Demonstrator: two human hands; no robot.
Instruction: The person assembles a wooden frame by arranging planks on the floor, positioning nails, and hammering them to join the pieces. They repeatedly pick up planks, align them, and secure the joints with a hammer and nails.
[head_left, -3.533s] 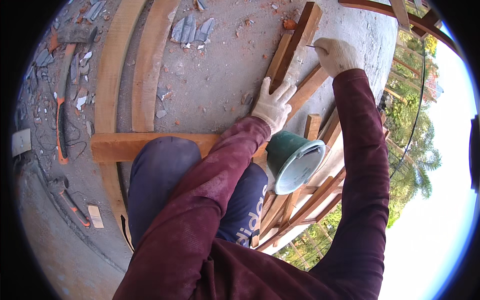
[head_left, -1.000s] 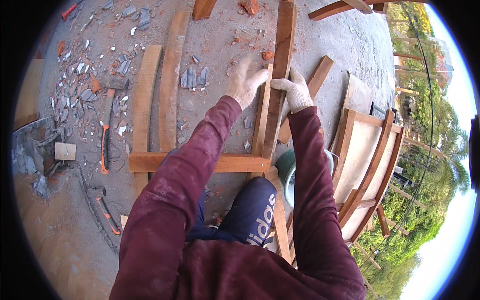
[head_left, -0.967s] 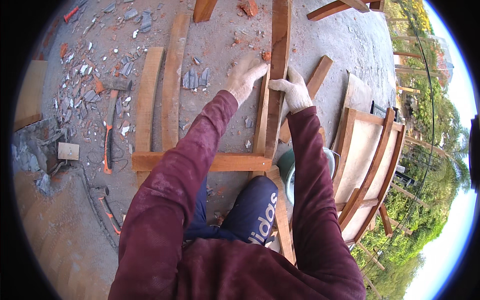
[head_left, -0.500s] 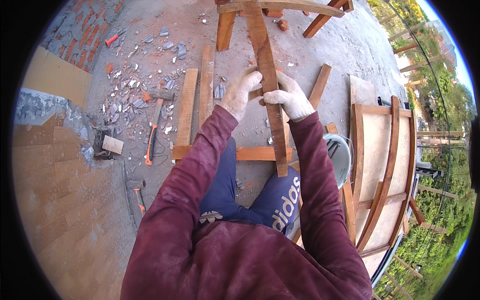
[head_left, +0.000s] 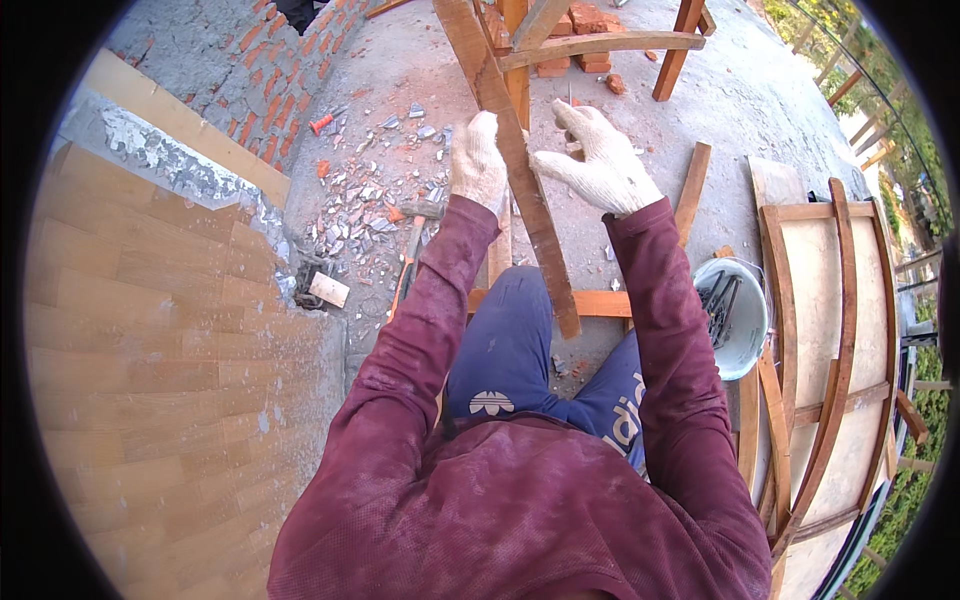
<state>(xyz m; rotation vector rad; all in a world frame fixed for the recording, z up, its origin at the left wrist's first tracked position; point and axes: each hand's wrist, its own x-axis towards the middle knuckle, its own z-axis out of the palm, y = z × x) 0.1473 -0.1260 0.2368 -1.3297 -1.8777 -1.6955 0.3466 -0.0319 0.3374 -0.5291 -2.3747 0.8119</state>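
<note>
A long, rough wooden plank [head_left: 528,190] slants across the middle, its near end above my legs and its far part beside a wooden trestle [head_left: 600,43]. My left hand [head_left: 478,165], in a white knit glove, is closed at the plank's left edge, its fingertips partly hidden. On the other side, my gloved right hand [head_left: 605,165] has its fingers spread, the thumb close against the plank's right edge. A small brownish bit shows between the right thumb and fingers; I cannot make out what it is.
A hammer [head_left: 409,262] lies among tile rubble [head_left: 370,200] on the left. Past my right forearm stands a bucket [head_left: 745,345] of dark metal pieces, beside a framed wooden panel [head_left: 825,300]. Red bricks [head_left: 590,20] sit behind the trestle. A timber crosspiece [head_left: 603,303] lies beyond my knees.
My right hand has opened off the plank and moved right. The plank has tilted, its far end swinging left. My view has shifted left, showing more of the tiled surface.
</note>
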